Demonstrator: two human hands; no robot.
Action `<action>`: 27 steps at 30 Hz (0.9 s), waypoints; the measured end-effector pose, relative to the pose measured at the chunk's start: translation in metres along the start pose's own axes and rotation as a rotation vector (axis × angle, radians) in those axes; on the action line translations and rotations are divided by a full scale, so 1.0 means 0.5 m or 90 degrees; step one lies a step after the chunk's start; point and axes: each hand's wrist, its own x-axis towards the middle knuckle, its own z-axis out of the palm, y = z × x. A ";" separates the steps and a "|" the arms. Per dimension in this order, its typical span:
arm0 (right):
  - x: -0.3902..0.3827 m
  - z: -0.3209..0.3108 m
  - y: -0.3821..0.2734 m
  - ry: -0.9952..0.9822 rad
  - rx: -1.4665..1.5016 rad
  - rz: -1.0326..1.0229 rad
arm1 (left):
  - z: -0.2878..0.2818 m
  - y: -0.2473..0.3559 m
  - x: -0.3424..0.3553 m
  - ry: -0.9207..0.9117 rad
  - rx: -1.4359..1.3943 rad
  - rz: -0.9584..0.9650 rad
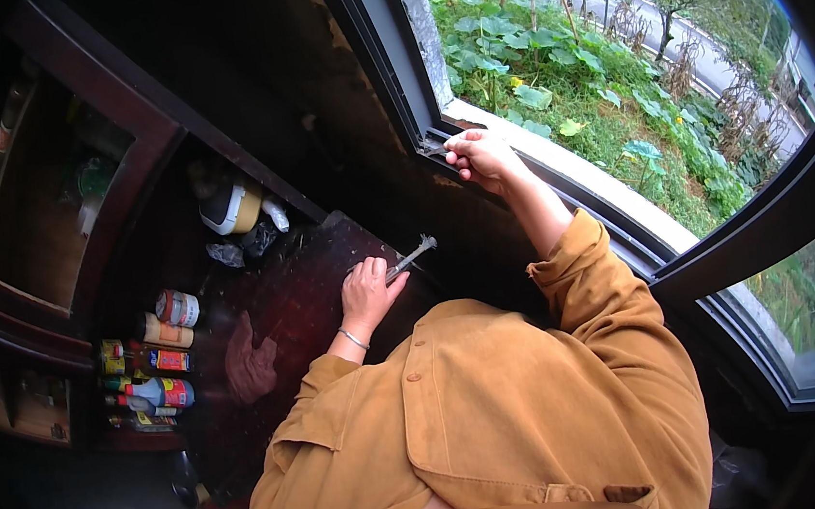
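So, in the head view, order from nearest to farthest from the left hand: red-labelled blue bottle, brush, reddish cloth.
1. Brush: held in the left hand.
2. Reddish cloth: left of the hand.
3. Red-labelled blue bottle: farther left.

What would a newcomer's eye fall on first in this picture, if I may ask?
Probably the bright greenery outside at upper right, then the right hand at the lower-left corner of the dark window frame. In the lower middle, the mustard-brown shirt fills much of the view; to its upper left, the left hand holds a thin, frayed-ended tool.
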 end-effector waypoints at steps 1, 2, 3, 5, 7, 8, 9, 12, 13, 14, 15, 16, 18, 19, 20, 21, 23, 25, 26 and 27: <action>-0.003 0.001 -0.002 -0.001 -0.008 -0.001 | -0.001 0.000 0.001 0.000 0.002 0.000; 0.001 0.001 0.004 0.009 -0.001 -0.011 | -0.001 0.000 0.000 0.000 0.000 -0.001; 0.000 -0.001 0.003 0.003 0.007 -0.011 | 0.000 0.001 0.000 0.001 -0.003 -0.001; -0.006 -0.011 -0.003 -0.008 0.022 -0.013 | 0.001 0.000 0.004 0.003 -0.003 -0.001; -0.020 -0.015 -0.013 -0.022 0.026 0.000 | -0.001 0.000 0.002 -0.001 0.000 -0.004; -0.025 -0.016 -0.017 -0.026 0.018 0.005 | -0.001 0.000 0.000 -0.003 -0.002 -0.005; -0.030 -0.016 -0.022 -0.029 0.011 0.008 | 0.000 0.000 0.002 -0.004 -0.003 -0.004; -0.044 -0.021 -0.042 -0.029 0.073 -0.012 | 0.002 -0.002 0.002 -0.003 -0.006 -0.003; -0.050 -0.025 -0.051 -0.032 0.097 -0.022 | 0.001 -0.002 0.001 -0.003 -0.006 -0.003; -0.061 -0.033 -0.064 0.012 0.155 -0.046 | 0.001 -0.002 0.000 -0.003 -0.007 -0.003; -0.056 -0.046 -0.063 0.101 0.246 -0.127 | 0.000 -0.002 -0.001 -0.002 -0.008 -0.003; -0.046 -0.074 -0.065 0.192 0.386 -0.201 | 0.000 0.000 0.000 -0.001 -0.010 -0.002; -0.049 -0.109 -0.070 0.289 0.498 -0.280 | 0.000 -0.002 0.002 -0.002 -0.013 -0.009; -0.059 -0.110 -0.069 0.295 0.470 -0.283 | 0.001 -0.003 0.002 -0.003 -0.013 -0.013; -0.069 -0.101 -0.059 0.274 0.340 -0.231 | 0.002 -0.003 0.001 -0.001 -0.015 -0.014; -0.094 -0.076 -0.065 0.192 0.213 -0.152 | 0.004 -0.004 0.001 0.001 -0.017 -0.012; -0.114 -0.046 -0.054 0.076 0.046 -0.082 | 0.004 -0.005 -0.001 0.000 -0.016 -0.009; -0.107 -0.035 -0.043 0.031 -0.027 -0.040 | 0.002 -0.005 0.001 -0.002 -0.011 -0.004; -0.101 -0.032 -0.037 0.034 -0.048 -0.026 | 0.000 -0.004 0.002 -0.002 -0.011 -0.005; -0.099 -0.028 -0.039 0.041 -0.081 -0.016 | -0.001 -0.002 0.002 0.000 -0.013 -0.007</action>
